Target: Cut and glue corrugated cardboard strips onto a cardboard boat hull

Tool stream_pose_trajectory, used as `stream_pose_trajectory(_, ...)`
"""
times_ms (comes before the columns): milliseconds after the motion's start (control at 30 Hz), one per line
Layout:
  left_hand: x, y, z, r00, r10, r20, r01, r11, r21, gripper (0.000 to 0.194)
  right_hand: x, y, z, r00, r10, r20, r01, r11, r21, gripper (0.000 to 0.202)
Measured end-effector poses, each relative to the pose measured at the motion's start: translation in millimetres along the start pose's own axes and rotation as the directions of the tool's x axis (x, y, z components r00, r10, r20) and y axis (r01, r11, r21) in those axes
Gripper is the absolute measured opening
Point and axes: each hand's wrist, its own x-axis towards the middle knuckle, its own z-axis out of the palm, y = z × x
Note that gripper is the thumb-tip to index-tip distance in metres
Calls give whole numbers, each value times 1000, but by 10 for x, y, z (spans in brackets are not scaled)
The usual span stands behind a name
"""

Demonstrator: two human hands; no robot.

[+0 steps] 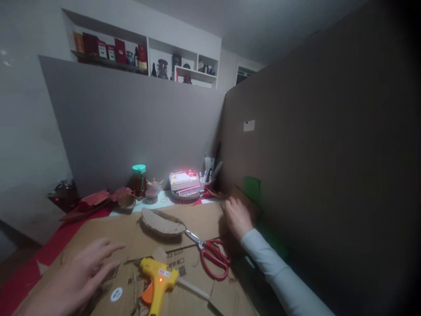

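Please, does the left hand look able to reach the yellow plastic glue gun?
Probably yes: the left hand looks empty and near, with nothing tall standing between it and the yellow plastic glue gun on the brown cardboard sheet.

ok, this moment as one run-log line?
left hand: open, nearest glue gun | right hand: curled, right side of cardboard sheet, grip unclear | glue gun: red light on | scissors: tips at curved cardboard piece

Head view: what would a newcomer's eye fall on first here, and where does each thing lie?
The yellow glue gun, its red light glowing, lies at bottom centre on the cardboard sheet. Beyond it, to the right, are red-handled scissors, blades pointing towards a curved corrugated piece. The open left hand is at lower left.
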Motion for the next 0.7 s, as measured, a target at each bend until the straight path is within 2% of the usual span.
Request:
stream_pose_trajectory(100,170,165,-6,985,137,101,-140,990,16,48,-22,-158,158,996,-44,81,45,999,-11,28)
stream_pose_trajectory(200,258,231,36,979,153,136,-161,986,51,45,-16,-255,279,992,-37,119,36,999,4,29)
stream_pose_trajectory(467,106,-69,290,983,63,172,-70,997,34,37,77,-99,394,983,-21,181,-7,989,150,32)
stream_pose_trajectory(567,93,-110,277,985,19,171,-19,1000,2,37,64,-67,384,982,-28,188,-8,982,189,30)
stream_pose_trajectory(700,129,-60,207,979,-30,203,41,998,-53,35,-2,-141,280,983,-61,174,21,975,223,29)
